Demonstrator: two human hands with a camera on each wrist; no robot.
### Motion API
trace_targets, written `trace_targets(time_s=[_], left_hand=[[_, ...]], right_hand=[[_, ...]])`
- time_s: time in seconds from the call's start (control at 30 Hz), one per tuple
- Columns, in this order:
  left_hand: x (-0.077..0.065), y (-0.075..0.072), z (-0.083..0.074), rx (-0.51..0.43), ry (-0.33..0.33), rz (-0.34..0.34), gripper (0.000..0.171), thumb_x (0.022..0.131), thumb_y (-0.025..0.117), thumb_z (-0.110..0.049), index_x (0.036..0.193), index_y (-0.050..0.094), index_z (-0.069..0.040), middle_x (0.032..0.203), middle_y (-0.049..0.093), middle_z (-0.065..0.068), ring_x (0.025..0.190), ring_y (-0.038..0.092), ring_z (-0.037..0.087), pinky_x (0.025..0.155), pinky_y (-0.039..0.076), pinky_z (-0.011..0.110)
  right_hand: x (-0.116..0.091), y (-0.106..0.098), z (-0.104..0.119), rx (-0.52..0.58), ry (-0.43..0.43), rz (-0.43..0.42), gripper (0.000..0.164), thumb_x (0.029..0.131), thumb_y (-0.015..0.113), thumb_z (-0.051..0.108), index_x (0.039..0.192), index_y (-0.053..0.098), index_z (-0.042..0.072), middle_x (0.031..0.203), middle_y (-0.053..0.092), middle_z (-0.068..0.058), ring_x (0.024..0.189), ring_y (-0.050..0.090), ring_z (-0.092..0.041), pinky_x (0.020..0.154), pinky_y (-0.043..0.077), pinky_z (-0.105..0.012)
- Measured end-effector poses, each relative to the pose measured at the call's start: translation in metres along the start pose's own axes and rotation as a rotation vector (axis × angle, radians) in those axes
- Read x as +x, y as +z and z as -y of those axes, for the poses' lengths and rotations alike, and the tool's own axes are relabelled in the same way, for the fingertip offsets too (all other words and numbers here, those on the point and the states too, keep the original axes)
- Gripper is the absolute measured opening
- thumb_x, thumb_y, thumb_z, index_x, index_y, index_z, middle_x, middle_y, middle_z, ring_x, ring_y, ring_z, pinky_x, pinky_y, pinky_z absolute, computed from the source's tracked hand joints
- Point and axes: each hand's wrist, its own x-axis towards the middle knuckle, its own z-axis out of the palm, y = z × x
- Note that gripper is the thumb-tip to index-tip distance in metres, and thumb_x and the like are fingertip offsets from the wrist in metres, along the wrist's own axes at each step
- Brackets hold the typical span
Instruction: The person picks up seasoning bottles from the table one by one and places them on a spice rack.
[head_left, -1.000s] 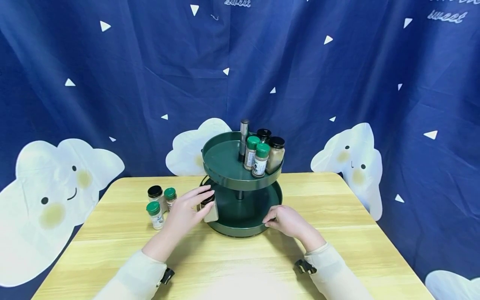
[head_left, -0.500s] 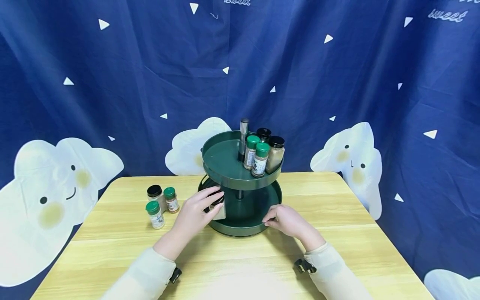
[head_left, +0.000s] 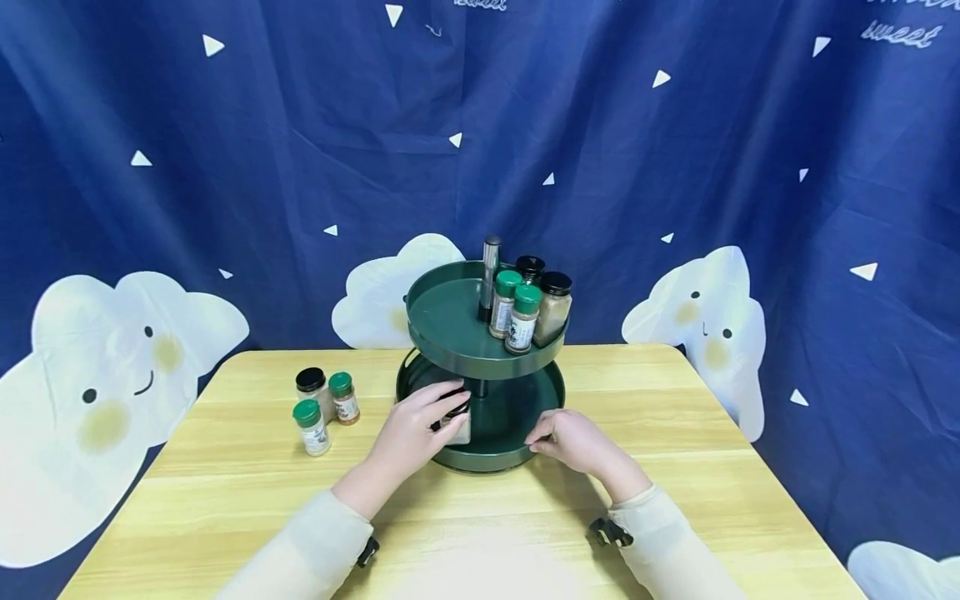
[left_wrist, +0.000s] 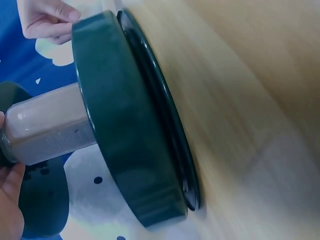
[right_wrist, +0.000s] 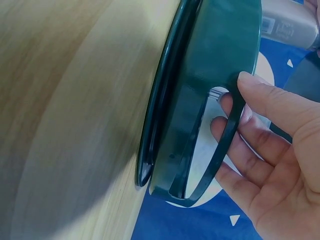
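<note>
My left hand [head_left: 414,432] grips a spice jar [left_wrist: 50,120] by its black lid. The jar is squarish, with pale powder inside, and stands within the lower tier [head_left: 480,461] of a dark green two-tier rack, close behind the front rim. Over at the rack's right side, my right hand [head_left: 573,442] pinches the rim bar above a handle slot [right_wrist: 207,135], thumb outside and fingertips through the slot. On the upper tier [head_left: 450,321] stand two green-lidded shakers [head_left: 520,327] and two black-lidded jars [head_left: 553,312], all on the right half beside the centre post [head_left: 489,279].
Left of the rack, a black-lidded jar [head_left: 312,390] and two green-lidded shakers, one nearer [head_left: 312,429] and one further right [head_left: 346,402], stand on the wooden table [head_left: 480,533]. A blue curtain [head_left: 375,125] with clouds hangs behind the table.
My left hand has moved right with the jar, from the lower tier's left edge toward its front middle. The right hand keeps its place on the rim.
</note>
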Motion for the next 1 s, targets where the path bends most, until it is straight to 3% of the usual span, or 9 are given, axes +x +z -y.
trace_targets(time_s=[0.4, 1.0], left_hand=[[0.001, 0.024, -0.01, -0.01, 0.011, 0.046, 0.035, 0.085, 0.081, -0.017, 0.119, 0.075, -0.01, 0.126, 0.068, 0.008, 0.113, 0.066, 0.022, 0.094, 0.055, 0.037], [0.006, 0.041, -0.023, 0.014, 0.026, 0.055, 0.032, 0.085, 0.081, -0.019, 0.115, 0.076, -0.01, 0.123, 0.07, 0.007, 0.111, 0.067, 0.021, 0.092, 0.056, 0.034]], right_hand=[[-0.001, 0.003, -0.004, -0.012, -0.011, -0.002, 0.007, 0.085, 0.079, 0.009, 0.09, 0.081, 0.013, 0.083, 0.067, 0.009, 0.082, 0.066, -0.009, 0.078, 0.057, -0.03], [0.0, 0.002, -0.002, -0.022, -0.008, -0.002, 0.006, 0.086, 0.078, 0.009, 0.09, 0.081, 0.013, 0.085, 0.068, 0.008, 0.083, 0.067, -0.01, 0.079, 0.057, -0.03]])
